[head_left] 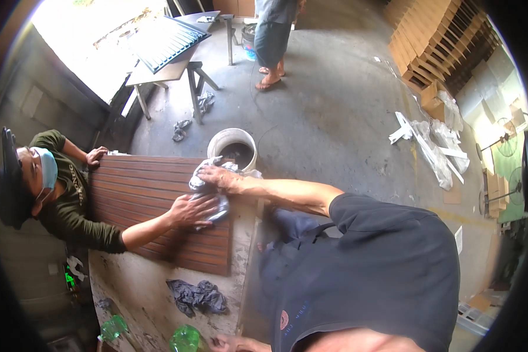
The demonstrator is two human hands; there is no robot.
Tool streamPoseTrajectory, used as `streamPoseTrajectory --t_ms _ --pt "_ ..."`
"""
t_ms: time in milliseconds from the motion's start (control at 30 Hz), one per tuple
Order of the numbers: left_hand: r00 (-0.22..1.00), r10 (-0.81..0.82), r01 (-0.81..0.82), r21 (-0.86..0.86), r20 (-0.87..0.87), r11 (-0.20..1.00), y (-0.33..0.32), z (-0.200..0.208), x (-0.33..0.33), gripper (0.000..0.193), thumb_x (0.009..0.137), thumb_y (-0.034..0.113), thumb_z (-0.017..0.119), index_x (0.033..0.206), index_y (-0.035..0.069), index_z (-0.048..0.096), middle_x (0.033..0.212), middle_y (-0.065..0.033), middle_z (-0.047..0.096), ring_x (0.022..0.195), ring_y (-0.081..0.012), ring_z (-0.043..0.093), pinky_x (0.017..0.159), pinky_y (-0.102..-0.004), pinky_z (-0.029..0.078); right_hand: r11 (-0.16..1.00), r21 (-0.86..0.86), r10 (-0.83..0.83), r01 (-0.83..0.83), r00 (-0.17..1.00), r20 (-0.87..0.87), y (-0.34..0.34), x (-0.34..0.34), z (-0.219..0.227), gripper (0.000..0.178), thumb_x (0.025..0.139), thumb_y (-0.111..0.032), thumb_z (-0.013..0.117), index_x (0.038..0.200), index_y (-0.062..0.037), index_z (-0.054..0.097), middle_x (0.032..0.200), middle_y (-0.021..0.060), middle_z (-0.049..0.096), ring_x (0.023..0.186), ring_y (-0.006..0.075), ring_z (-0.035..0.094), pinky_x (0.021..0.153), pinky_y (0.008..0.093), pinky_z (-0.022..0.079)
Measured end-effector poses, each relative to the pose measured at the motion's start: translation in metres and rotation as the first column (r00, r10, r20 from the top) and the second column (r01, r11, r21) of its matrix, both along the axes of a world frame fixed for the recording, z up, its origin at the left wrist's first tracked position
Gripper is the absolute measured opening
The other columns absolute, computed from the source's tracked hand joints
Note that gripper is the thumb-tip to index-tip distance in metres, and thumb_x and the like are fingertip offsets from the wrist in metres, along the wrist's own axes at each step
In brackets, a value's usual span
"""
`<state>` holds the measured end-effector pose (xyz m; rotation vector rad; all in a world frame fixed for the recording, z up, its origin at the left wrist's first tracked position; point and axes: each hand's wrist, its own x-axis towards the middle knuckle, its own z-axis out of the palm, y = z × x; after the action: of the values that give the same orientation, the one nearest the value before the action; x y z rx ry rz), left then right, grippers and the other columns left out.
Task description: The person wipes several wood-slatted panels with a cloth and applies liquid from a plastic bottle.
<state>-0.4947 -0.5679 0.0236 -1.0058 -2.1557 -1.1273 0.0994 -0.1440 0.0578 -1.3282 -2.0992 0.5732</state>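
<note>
My right hand (217, 177) presses a crumpled grey-white rag (200, 183) onto the far right corner of a dark brown slatted panel (141, 182). A co-worker's hand (193, 210) lies just beside it, over a pale cloth (220, 209) on the same panel. Low in the picture, my left hand (232, 343) is partly cut off by the lower edge and blurred. It is close to a green clear plastic bottle (185, 339); whether it touches the bottle cannot be made out. A dark grey crumpled rag (198, 297) lies on the worn table (141, 276) between panel and bottle.
A white bucket (233, 141) with dark contents stands beyond the panel. The co-worker (64, 182) leans in from the left. Another green bottle (114, 327) is at lower left. Farther off are a trestle table (176, 69), a standing person (273, 35), stacked cardboard (434, 41) and plastic wrap (431, 144).
</note>
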Motion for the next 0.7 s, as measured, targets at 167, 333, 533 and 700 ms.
streamPoseTrajectory --t_ms 167,333,533,700 --pt "0.687 -0.429 0.482 0.074 0.587 0.873 0.157 0.214 0.259 0.031 0.105 0.016 0.073 0.123 -0.009 0.069 0.095 -0.0126 0.070 0.077 -0.0171 0.062 0.065 -0.0315 0.050 0.986 -0.093 -0.155 0.136 0.958 -0.240 -0.001 0.023 0.034 0.037 0.104 -0.007 0.059 0.140 -0.0029 0.066 0.134 0.0246 0.069 0.126 0.0428 0.066 0.110 0.0463 0.052" --pt "0.221 -0.971 0.904 0.354 0.093 0.239 0.258 0.355 0.295 0.036 0.105 0.011 0.069 0.129 -0.015 0.060 0.098 -0.0171 0.066 0.080 -0.0196 0.060 0.071 -0.0298 0.048 0.944 -0.211 -0.320 0.254 0.864 -0.390 -0.036 0.024 0.058 0.040 0.106 -0.011 0.060 0.145 0.0009 0.065 0.126 0.0289 0.073 0.118 0.0412 0.072 0.102 0.0440 0.055" --pt "-0.209 -0.975 0.830 0.513 -0.077 -0.218 0.280 0.478 0.355 0.040 0.112 0.026 0.054 0.119 -0.012 0.064 0.123 -0.0190 0.066 0.103 -0.0274 0.061 0.094 -0.0383 0.050 0.898 -0.287 -0.429 0.333 0.805 -0.409 -0.062 0.061 0.062 0.038 0.112 -0.016 0.054 0.146 -0.0014 0.065 0.111 0.0149 0.078 0.100 0.0169 0.068 0.095 0.0364 0.055" --pt "-0.192 -0.980 0.832 0.521 -0.051 -0.190 0.266 0.470 0.368 0.037 0.110 0.022 0.058 0.121 -0.013 0.063 0.121 -0.0205 0.066 0.099 -0.0280 0.062 0.090 -0.0380 0.052 0.884 -0.199 -0.467 0.424 0.766 -0.441 -0.083 0.087 0.069 0.037 0.111 -0.017 0.057 0.142 -0.0005 0.068 0.110 0.0056 0.079 0.101 0.0088 0.064 0.094 0.0314 0.054"
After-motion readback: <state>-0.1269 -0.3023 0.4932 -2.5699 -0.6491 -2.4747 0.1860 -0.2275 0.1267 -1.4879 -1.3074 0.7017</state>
